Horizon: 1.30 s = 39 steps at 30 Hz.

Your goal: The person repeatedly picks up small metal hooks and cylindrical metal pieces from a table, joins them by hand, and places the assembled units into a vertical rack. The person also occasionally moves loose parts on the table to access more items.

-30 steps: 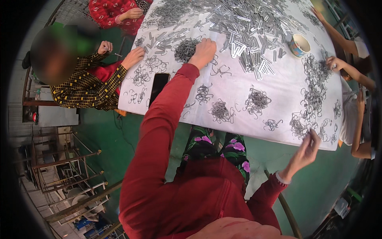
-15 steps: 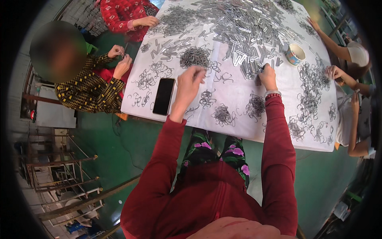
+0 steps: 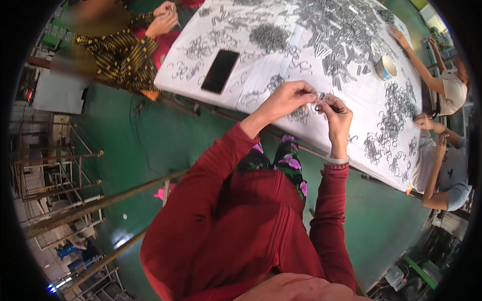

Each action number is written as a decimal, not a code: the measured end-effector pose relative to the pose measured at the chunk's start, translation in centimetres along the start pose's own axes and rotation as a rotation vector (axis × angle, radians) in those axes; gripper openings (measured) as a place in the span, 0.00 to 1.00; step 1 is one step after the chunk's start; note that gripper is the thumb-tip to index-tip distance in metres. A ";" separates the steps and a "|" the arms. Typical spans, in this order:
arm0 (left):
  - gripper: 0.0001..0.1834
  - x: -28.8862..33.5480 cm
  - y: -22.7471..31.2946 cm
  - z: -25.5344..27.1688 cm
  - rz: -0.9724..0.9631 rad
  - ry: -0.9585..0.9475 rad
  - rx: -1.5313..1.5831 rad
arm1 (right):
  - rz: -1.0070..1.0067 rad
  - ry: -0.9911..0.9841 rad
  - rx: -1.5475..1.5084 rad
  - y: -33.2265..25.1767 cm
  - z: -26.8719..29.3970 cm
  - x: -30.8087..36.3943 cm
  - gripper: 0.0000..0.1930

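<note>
My left hand (image 3: 287, 102) and my right hand (image 3: 339, 119) meet over the near part of the white-covered table. My right hand pinches a small silver metal strip (image 3: 322, 95). At the strip's end, the left fingertips are pressed together; anything between them is too small to make out. Below my hands lies a small heap of bent wire pieces (image 3: 299, 115), partly covered by them. A big spread of flat metal strips (image 3: 329, 37) lies farther off. Left of it sits a dense dark pile of wire pieces (image 3: 270, 37).
A black phone (image 3: 220, 71) lies at the left. A paper tub (image 3: 386, 68) stands at the right, near a long scatter of bent wires (image 3: 393, 113). A person in a yellow-checked top (image 3: 118, 57) works at the left; others' hands (image 3: 399, 38) are along the right edge.
My right hand has come back from the strip pile with a strip. The left hand has moved right to meet it. The view has turned and shifted.
</note>
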<state>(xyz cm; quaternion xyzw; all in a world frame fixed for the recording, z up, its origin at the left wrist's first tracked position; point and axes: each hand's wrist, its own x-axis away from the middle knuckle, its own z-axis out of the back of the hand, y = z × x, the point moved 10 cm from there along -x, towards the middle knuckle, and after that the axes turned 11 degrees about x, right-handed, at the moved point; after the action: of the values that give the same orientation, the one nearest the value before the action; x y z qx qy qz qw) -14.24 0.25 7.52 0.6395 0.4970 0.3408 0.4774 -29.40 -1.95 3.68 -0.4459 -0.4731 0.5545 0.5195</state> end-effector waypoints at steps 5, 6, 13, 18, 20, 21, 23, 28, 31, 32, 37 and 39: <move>0.09 -0.7 -0.5 -1.0 -0.107 0.060 -0.202 | 0.098 0.114 -0.048 -1.4 0.3 3.4 0.13; 0.09 -0.5 -0.3 -1.2 -0.126 0.066 -0.247 | 0.098 0.130 -0.067 -1.5 0.2 3.9 0.13; 0.07 0.4 0.7 -2.6 -0.159 0.083 -0.099 | 0.259 0.223 0.246 -4.6 0.0 5.6 0.23; 0.05 1.3 0.7 -2.1 -0.174 0.077 0.072 | 0.149 0.257 0.168 -2.2 3.8 2.7 0.20; 0.04 1.6 0.7 -1.8 -0.167 0.090 0.090 | 0.089 0.266 0.324 -0.9 6.0 -1.1 0.14; 0.04 1.8 0.4 -1.9 -0.138 0.088 0.103 | 0.091 0.255 0.449 -0.6 6.6 -3.5 0.12; 0.03 2.1 -0.7 -1.9 -0.081 0.087 0.121 | 0.129 0.242 0.687 0.8 7.0 -8.1 0.13; 0.02 2.6 -0.8 -1.5 -0.073 0.086 0.008 | 0.378 0.070 1.175 5.0 4.8 -13.6 0.08; 0.03 2.5 0.3 -0.9 -0.101 0.082 -0.012 | 0.314 0.005 1.231 5.4 5.0 -14.9 0.06; 0.04 2.3 0.4 -0.8 -0.058 0.098 -0.020 | 0.336 0.048 1.208 4.9 5.4 -14.5 0.07; 0.06 1.9 -0.3 -1.5 -0.054 0.073 -0.145 | 0.070 0.049 0.465 1.6 6.1 -9.1 0.15; 0.06 1.3 -0.5 -1.9 -0.055 0.049 -0.236 | 0.057 0.037 0.251 -1.8 4.6 -4.2 0.15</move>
<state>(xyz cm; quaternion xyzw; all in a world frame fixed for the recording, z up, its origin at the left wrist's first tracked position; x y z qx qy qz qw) -15.80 2.09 7.58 0.5565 0.4824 0.3992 0.5462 -33.41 -6.36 6.22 -0.4007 -0.3775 0.6158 0.5637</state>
